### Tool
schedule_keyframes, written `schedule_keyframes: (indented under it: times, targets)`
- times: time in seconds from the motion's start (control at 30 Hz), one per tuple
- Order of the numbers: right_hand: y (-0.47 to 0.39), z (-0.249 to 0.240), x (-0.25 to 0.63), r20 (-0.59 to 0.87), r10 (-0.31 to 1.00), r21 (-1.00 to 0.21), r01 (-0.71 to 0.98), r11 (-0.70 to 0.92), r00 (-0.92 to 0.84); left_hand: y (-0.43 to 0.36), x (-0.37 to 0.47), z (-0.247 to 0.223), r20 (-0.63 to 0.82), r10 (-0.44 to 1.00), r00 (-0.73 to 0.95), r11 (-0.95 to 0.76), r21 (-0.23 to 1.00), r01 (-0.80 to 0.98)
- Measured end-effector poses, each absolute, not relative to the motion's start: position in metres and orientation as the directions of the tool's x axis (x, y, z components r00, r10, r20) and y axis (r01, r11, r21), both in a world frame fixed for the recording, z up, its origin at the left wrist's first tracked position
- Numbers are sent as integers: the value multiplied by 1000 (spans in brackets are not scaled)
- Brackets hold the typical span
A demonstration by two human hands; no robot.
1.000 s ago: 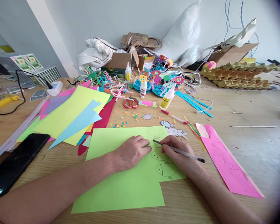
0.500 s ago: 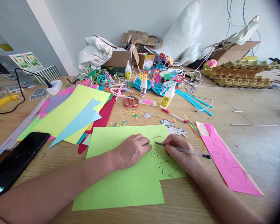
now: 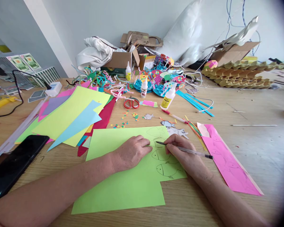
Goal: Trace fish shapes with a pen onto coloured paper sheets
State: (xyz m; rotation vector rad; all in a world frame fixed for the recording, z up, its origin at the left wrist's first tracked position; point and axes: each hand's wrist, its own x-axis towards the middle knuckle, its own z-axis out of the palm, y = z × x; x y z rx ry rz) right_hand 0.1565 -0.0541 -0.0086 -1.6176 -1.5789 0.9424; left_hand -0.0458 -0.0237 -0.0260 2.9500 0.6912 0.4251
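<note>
**Crowded desk, fish outlines under the pen**

Desk [image 3: 251,104] clutter surrounds the green sheet [image 3: 123,189]. Left hand [image 3: 132,153] lies flat, pinning it; right hand [image 3: 182,154] grips the pen [image 3: 186,151], tip beside drawn fish [image 3: 167,169]. Loosened pressure could let the sheet slide, skewing the line.

Wooden surface [image 3: 251,148], cluttered. Black phone [image 3: 14,165] at near left edge. Fan of coloured paper sheets [image 3: 71,115] beside it, yellow & light blue on top. Red-handled scissors [image 3: 131,103] mid-surface, confetti bits [image 3: 123,121] just in front. Glue bottle [image 3: 168,98] tilted, w/ 2 smaller bottles [image 3: 144,89] behind. Cut-out paper fish [image 3: 167,124] near pink strip [image 3: 227,160] at right. Blue strips [image 3: 195,103] further back. Cardboard box [image 3: 121,61] & white cloth [image 3: 94,53] by wall; egg-tray cardboard [image 3: 241,74] far right.
</note>
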Motion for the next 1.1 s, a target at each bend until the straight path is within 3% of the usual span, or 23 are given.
schedule_keyframes:
  times: [0.63, 1.1]
  targets:
    - [-53, -17, 156, -30, 999, -794, 608, -8, -25, -23, -46, -28, 241, 452, 859, -892, 151, 427]
    - [-54, -14, 160, -37, 998, -829, 560, -8, -42, -24, -46, -26, 239, 452, 860, -892, 150, 427]
